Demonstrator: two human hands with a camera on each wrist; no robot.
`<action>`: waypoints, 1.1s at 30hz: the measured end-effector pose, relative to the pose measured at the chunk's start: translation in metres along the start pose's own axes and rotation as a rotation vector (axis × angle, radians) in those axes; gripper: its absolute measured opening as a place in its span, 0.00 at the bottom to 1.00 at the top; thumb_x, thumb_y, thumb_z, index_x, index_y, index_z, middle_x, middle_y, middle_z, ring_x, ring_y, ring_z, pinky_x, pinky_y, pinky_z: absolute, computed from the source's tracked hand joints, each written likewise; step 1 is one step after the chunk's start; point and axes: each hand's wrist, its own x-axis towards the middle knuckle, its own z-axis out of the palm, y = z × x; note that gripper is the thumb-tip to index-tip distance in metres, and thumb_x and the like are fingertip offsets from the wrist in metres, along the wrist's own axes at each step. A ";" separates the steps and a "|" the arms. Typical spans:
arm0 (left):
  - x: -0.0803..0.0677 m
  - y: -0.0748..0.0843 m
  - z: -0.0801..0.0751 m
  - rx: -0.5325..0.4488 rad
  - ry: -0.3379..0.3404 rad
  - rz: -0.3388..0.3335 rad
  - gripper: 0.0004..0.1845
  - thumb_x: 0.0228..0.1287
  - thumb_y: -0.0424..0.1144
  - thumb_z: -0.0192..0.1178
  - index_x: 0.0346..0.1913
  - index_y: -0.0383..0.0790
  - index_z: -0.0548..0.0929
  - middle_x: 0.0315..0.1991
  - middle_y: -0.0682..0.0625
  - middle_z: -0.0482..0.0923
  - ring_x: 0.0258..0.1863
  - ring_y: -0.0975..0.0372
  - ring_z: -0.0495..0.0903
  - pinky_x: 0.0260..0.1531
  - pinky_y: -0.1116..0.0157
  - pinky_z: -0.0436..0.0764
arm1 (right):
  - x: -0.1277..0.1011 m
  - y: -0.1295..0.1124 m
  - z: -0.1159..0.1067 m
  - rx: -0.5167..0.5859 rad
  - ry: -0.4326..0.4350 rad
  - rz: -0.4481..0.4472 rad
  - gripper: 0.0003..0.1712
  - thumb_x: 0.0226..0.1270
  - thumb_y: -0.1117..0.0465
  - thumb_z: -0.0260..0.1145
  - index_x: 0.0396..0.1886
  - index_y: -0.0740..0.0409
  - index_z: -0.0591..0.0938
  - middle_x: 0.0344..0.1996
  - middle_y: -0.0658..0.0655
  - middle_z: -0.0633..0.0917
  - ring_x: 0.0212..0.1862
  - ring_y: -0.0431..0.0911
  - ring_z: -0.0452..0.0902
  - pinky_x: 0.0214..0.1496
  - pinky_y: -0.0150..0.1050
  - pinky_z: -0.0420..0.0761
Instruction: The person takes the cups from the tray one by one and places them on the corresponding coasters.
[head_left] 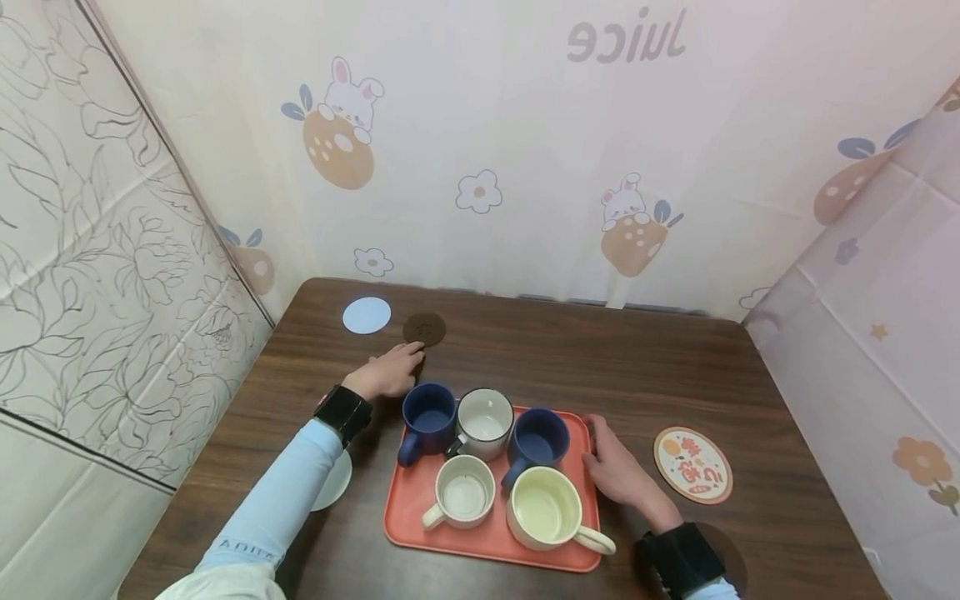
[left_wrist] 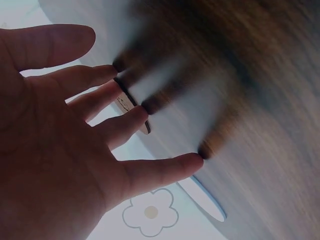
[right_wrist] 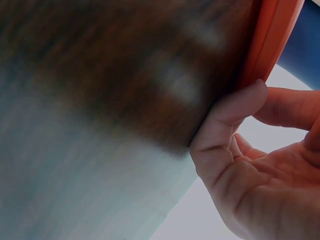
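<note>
Left hand (head_left: 387,374) fingers spread flat, touching brown coaster (head_left: 424,329), right hand (head_left: 619,472) relaxed, thumb against orange tray (head_left: 491,537) edge

My left forearm covers most of a white coaster (head_left: 335,483). In my wrist views the table (right_wrist: 100,100) is smeared with blur, and the brown coaster (left_wrist: 131,105) shows only as an edge between my left hand's fingers (left_wrist: 107,95)
</note>
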 end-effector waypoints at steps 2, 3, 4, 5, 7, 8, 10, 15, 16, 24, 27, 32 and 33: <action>0.002 0.000 -0.001 0.003 -0.004 0.002 0.31 0.74 0.35 0.54 0.78 0.33 0.68 0.83 0.39 0.53 0.81 0.42 0.52 0.62 0.23 0.57 | 0.000 0.000 -0.001 -0.006 -0.001 -0.002 0.30 0.76 0.73 0.61 0.72 0.69 0.61 0.48 0.63 0.77 0.43 0.50 0.78 0.44 0.47 0.82; 0.003 0.000 -0.001 0.008 -0.004 0.004 0.31 0.74 0.35 0.54 0.78 0.33 0.68 0.83 0.39 0.53 0.81 0.42 0.52 0.63 0.23 0.58 | 0.000 0.000 -0.001 -0.008 -0.001 -0.004 0.30 0.76 0.73 0.61 0.72 0.69 0.61 0.48 0.63 0.77 0.42 0.50 0.78 0.44 0.46 0.82; 0.004 0.000 -0.002 0.011 -0.005 0.005 0.32 0.74 0.35 0.54 0.78 0.33 0.68 0.83 0.39 0.53 0.81 0.42 0.53 0.63 0.23 0.58 | 0.000 0.000 -0.001 -0.007 -0.001 -0.007 0.30 0.76 0.73 0.61 0.72 0.69 0.61 0.47 0.63 0.77 0.42 0.50 0.78 0.43 0.46 0.82; 0.005 0.000 -0.003 0.009 -0.006 0.007 0.32 0.74 0.34 0.54 0.78 0.32 0.67 0.83 0.39 0.53 0.81 0.42 0.53 0.64 0.24 0.59 | 0.001 0.000 -0.001 -0.006 -0.001 -0.009 0.30 0.76 0.73 0.61 0.72 0.69 0.61 0.47 0.63 0.77 0.42 0.50 0.78 0.43 0.46 0.82; 0.006 0.001 -0.006 0.011 -0.007 0.010 0.32 0.74 0.34 0.53 0.78 0.32 0.67 0.83 0.38 0.53 0.81 0.43 0.53 0.65 0.26 0.60 | 0.001 0.000 -0.002 -0.012 0.002 -0.011 0.30 0.76 0.73 0.61 0.72 0.69 0.61 0.47 0.63 0.77 0.42 0.50 0.78 0.44 0.46 0.82; 0.006 0.002 -0.007 0.010 -0.007 0.013 0.32 0.74 0.34 0.53 0.79 0.31 0.67 0.83 0.38 0.53 0.81 0.43 0.53 0.67 0.28 0.60 | 0.001 0.000 -0.002 -0.011 0.002 -0.011 0.30 0.75 0.73 0.61 0.72 0.69 0.60 0.47 0.63 0.77 0.42 0.50 0.78 0.44 0.46 0.82; 0.006 0.003 -0.009 0.005 -0.005 0.022 0.32 0.74 0.33 0.53 0.78 0.30 0.66 0.82 0.37 0.54 0.81 0.43 0.53 0.70 0.34 0.60 | 0.001 0.000 -0.002 -0.012 0.004 -0.011 0.30 0.76 0.73 0.60 0.72 0.69 0.60 0.47 0.63 0.77 0.42 0.50 0.78 0.43 0.47 0.81; 0.008 0.003 -0.010 -0.002 0.000 0.031 0.31 0.72 0.32 0.53 0.77 0.27 0.67 0.82 0.35 0.55 0.80 0.40 0.54 0.75 0.44 0.59 | 0.001 0.000 -0.002 -0.012 0.001 0.004 0.30 0.76 0.73 0.60 0.72 0.69 0.61 0.48 0.64 0.77 0.43 0.51 0.78 0.44 0.47 0.82; 0.008 0.003 -0.010 -0.003 0.001 0.030 0.31 0.72 0.32 0.52 0.77 0.27 0.67 0.82 0.35 0.55 0.80 0.40 0.54 0.75 0.44 0.59 | 0.001 0.000 -0.002 -0.012 0.000 0.007 0.30 0.76 0.73 0.60 0.72 0.69 0.61 0.48 0.64 0.77 0.43 0.51 0.78 0.44 0.47 0.82; 0.008 0.000 -0.009 -0.012 -0.001 0.037 0.30 0.75 0.31 0.49 0.77 0.27 0.67 0.82 0.34 0.53 0.80 0.39 0.53 0.75 0.44 0.57 | 0.001 -0.001 -0.001 -0.006 -0.005 0.010 0.30 0.76 0.73 0.60 0.72 0.69 0.60 0.49 0.65 0.77 0.43 0.51 0.78 0.45 0.47 0.83; 0.002 -0.001 -0.005 -0.025 0.012 0.028 0.29 0.75 0.32 0.50 0.77 0.29 0.68 0.82 0.35 0.54 0.80 0.39 0.54 0.73 0.39 0.60 | 0.001 0.000 0.000 -0.007 0.001 0.019 0.30 0.76 0.73 0.60 0.72 0.68 0.61 0.49 0.64 0.77 0.43 0.51 0.78 0.45 0.46 0.82; -0.024 -0.005 0.006 -0.054 0.082 0.049 0.27 0.72 0.32 0.56 0.73 0.30 0.74 0.75 0.32 0.64 0.74 0.39 0.65 0.67 0.37 0.68 | 0.000 0.001 0.001 -0.015 0.009 0.024 0.29 0.76 0.73 0.60 0.72 0.68 0.61 0.49 0.64 0.77 0.44 0.52 0.78 0.46 0.47 0.82; -0.032 -0.006 0.008 -0.059 0.098 0.054 0.27 0.71 0.31 0.57 0.71 0.31 0.75 0.73 0.31 0.66 0.72 0.39 0.67 0.67 0.38 0.69 | 0.000 0.001 0.001 -0.014 0.010 0.019 0.29 0.76 0.73 0.59 0.72 0.68 0.61 0.49 0.64 0.76 0.44 0.52 0.78 0.45 0.47 0.82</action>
